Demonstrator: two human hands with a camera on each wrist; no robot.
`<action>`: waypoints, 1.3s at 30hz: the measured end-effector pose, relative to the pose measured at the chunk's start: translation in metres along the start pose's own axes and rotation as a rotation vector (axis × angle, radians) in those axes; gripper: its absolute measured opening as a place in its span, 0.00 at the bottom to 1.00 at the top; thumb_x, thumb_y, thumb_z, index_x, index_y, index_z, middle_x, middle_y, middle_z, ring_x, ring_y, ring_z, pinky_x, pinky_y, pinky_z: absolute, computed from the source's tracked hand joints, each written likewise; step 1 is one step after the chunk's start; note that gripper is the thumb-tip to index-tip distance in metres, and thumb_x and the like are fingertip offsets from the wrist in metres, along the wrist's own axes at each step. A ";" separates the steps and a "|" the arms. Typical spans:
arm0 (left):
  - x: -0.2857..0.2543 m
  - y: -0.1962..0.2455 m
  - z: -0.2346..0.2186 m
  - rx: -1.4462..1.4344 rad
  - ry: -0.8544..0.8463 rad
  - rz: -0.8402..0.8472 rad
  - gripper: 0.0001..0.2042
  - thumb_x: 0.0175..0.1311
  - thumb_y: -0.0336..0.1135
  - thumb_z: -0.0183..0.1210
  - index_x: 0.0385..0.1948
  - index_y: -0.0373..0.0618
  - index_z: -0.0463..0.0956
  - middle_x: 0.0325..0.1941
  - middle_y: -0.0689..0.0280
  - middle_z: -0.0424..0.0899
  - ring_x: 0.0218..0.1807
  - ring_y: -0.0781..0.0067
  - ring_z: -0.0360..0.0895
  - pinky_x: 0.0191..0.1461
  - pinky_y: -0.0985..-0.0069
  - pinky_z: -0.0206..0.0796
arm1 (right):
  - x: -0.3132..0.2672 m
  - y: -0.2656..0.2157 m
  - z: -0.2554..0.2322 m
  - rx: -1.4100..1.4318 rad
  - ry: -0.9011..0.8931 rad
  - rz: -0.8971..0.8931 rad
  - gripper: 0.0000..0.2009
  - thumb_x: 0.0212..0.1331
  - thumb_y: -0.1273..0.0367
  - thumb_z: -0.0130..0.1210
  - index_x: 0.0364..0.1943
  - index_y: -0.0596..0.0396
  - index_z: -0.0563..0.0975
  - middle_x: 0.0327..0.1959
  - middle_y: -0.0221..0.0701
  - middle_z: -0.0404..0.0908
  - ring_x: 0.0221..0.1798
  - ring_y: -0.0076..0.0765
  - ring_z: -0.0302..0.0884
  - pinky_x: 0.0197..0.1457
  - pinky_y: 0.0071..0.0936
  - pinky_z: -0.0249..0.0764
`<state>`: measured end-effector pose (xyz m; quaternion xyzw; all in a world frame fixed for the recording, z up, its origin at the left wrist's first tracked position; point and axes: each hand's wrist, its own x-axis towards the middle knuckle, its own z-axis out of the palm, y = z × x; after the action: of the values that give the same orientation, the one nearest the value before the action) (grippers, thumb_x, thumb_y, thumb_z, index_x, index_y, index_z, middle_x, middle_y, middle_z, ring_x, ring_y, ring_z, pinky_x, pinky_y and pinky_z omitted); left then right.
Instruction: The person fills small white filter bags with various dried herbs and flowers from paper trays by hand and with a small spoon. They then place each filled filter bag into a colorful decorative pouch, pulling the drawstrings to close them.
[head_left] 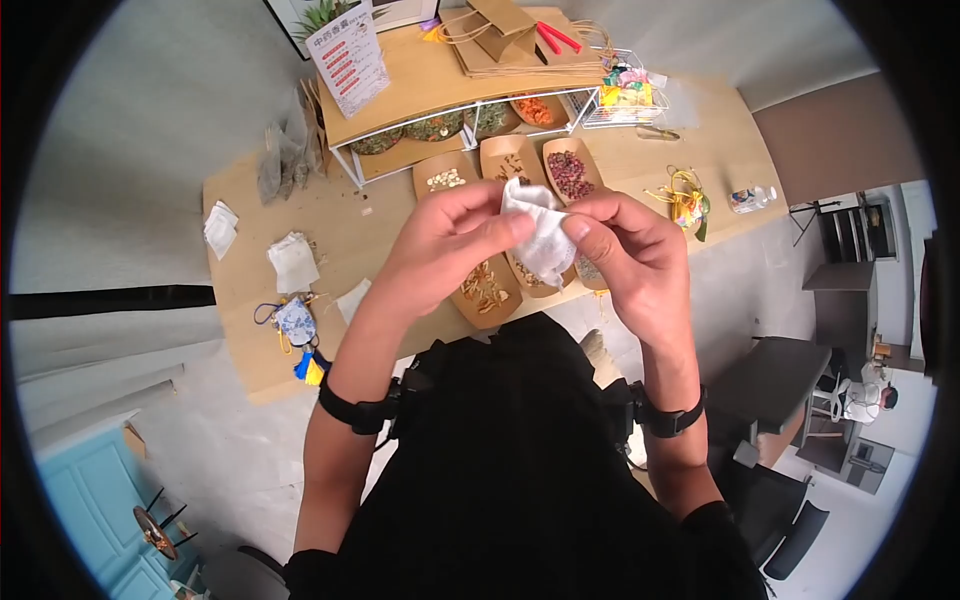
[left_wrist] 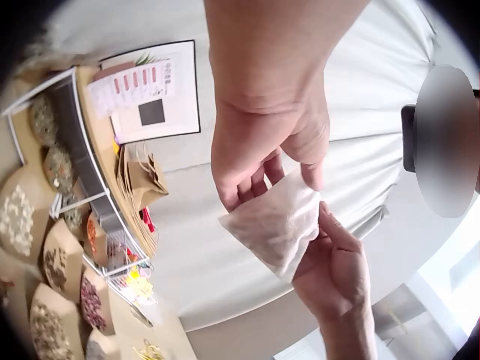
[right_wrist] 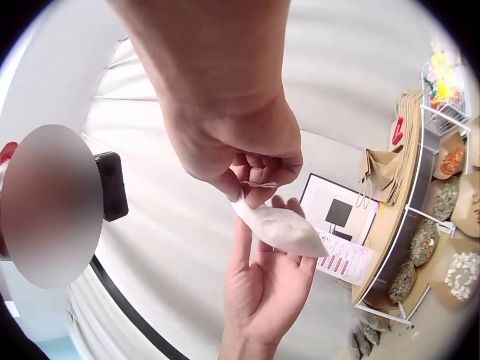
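Note:
Both hands hold up a small white cloth pouch [head_left: 543, 238] over the trays, in front of the body. My left hand [head_left: 432, 248] grips one side of it, with the thumb on the near face. At the upper opposite corner, my right hand [head_left: 640, 262] pinches the cloth between thumb and curled fingers. The right wrist view shows a thin strip, like a drawstring [right_wrist: 260, 184], at the right fingers. In that view the pouch [right_wrist: 283, 231] bulges and its body lies along the left fingers. From the left wrist, the pouch [left_wrist: 271, 223] looks flat and pointed at its corner.
Open trays of dried herbs stand below the hands, one with dark red buds [head_left: 570, 175]. Behind them is a shelf [head_left: 410, 95] with more herbs and paper bags [head_left: 500, 40]. White pouches [head_left: 292, 263] and a blue patterned sachet [head_left: 296, 322] lie left; a bottle [head_left: 752, 199] lies right.

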<state>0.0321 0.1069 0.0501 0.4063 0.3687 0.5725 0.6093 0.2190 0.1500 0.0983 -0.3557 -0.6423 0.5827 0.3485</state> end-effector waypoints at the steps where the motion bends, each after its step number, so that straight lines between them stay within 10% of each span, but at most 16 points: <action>1: 0.006 -0.008 0.002 -0.020 0.018 -0.017 0.12 0.65 0.35 0.62 0.42 0.36 0.78 0.39 0.68 0.81 0.42 0.84 0.76 0.48 0.81 0.68 | 0.001 0.001 -0.004 0.042 0.028 0.002 0.05 0.64 0.73 0.58 0.38 0.63 0.80 0.29 0.24 0.80 0.31 0.14 0.71 0.35 0.15 0.67; 11: 0.059 -0.057 0.055 -0.058 0.176 -0.145 0.09 0.61 0.34 0.65 0.30 0.42 0.75 0.29 0.72 0.77 0.33 0.88 0.71 0.34 0.85 0.61 | 0.025 0.052 -0.108 0.100 -0.016 0.186 0.09 0.65 0.67 0.58 0.32 0.59 0.80 0.24 0.25 0.79 0.27 0.16 0.71 0.32 0.16 0.67; 24: 0.134 -0.117 0.144 0.088 0.108 -0.308 0.15 0.58 0.32 0.67 0.46 0.41 0.78 0.36 0.68 0.81 0.39 0.83 0.76 0.43 0.81 0.68 | 0.056 0.081 -0.229 0.047 -0.325 0.248 0.15 0.66 0.68 0.56 0.21 0.61 0.76 0.18 0.25 0.76 0.25 0.14 0.69 0.28 0.18 0.63; 33: 0.142 -0.117 0.160 0.289 0.134 -0.336 0.04 0.61 0.29 0.63 0.33 0.38 0.81 0.30 0.70 0.83 0.34 0.86 0.77 0.38 0.83 0.67 | 0.046 0.095 -0.265 0.272 -0.026 0.177 0.17 0.67 0.68 0.53 0.18 0.55 0.72 0.17 0.20 0.68 0.22 0.13 0.55 0.26 0.18 0.53; 39: 0.146 -0.130 0.171 0.235 0.012 -0.309 0.05 0.66 0.32 0.58 0.33 0.40 0.78 0.28 0.70 0.81 0.32 0.84 0.76 0.38 0.83 0.67 | 0.048 0.107 -0.260 0.583 -0.013 0.309 0.17 0.69 0.65 0.51 0.21 0.54 0.73 0.22 0.27 0.76 0.23 0.17 0.64 0.29 0.18 0.60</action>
<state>0.2513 0.2378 0.0010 0.4097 0.4948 0.4276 0.6360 0.4245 0.3286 0.0135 -0.3303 -0.3891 0.7903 0.3390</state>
